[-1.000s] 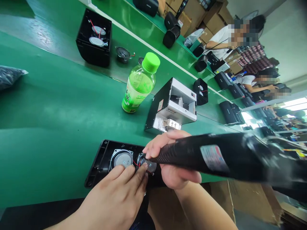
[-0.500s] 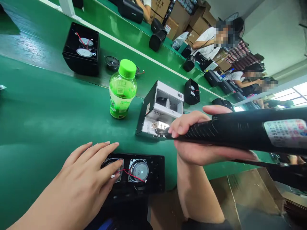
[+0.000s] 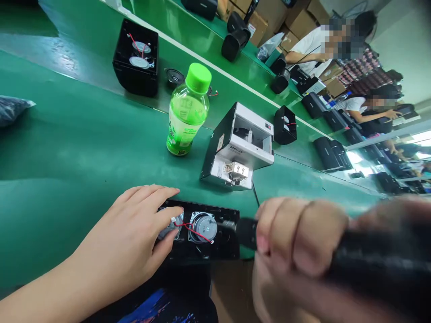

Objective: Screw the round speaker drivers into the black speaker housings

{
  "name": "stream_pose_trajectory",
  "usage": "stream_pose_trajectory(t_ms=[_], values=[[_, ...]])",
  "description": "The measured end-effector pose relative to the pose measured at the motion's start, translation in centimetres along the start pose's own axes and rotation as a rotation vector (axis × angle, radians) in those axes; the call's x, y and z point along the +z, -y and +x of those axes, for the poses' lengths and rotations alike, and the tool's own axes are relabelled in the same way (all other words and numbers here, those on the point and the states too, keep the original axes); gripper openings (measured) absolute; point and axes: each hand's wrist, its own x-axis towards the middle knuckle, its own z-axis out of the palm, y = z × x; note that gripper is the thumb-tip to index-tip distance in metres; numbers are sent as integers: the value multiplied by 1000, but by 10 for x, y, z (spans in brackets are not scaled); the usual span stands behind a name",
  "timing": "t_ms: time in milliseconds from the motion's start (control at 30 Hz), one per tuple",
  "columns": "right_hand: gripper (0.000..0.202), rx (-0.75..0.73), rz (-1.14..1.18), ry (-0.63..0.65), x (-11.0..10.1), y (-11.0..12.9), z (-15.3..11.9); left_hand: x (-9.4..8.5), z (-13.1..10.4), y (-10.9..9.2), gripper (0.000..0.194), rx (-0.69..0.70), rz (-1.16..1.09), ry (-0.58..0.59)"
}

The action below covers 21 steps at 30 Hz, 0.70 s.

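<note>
A black speaker panel (image 3: pixel 222 249) lies on the green bench with two round speaker drivers set in it. My left hand (image 3: pixel 134 229) spans the left speaker driver (image 3: pixel 167 229), thumb and forefinger curved round its edge, the other fingers stretched past the panel's far rim. Red wires with white plugs run across to the right speaker driver (image 3: pixel 204 227). In my right hand (image 3: pixel 299 237) is a black electric screwdriver (image 3: pixel 247 232), fingers wrapped round it and blurred by motion. Its bit points left, over the right driver's edge; contact with a screw cannot be made out.
A screw feeder (image 3: pixel 240 148) stands just beyond the panel, with a green-capped bottle (image 3: pixel 188 112) to its left. Farther back are an open black speaker box (image 3: pixel 136 58) and a loose speaker driver (image 3: pixel 174 77). A dark plastic bag (image 3: pixel 15 110) lies far left. Co-workers sit across the line.
My right hand has brought the screwdriver from the screw feeder down and toward me, to the panel's right side. The left hand stays on the left driver. The view has shifted.
</note>
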Motion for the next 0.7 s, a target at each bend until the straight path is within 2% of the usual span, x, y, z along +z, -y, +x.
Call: stream_pose_trajectory(t_ms=[67,167,233,467,700], values=[[30,22,-47,123,0,6,-25,-2,2,-1,31,6,6,15],[22,90,-56,279,4,3,-44,-3,5,0,28,21,3,43],[33,108,-52,319,7,-2,-46,-5,6,1,27,14,-6,57],[29,142,-78,227,15,-12,-45,-6,8,-2,29,-4,-21,77],[30,124,-74,278,11,-14,-47,-6,8,-4,32,-15,-35,63]])
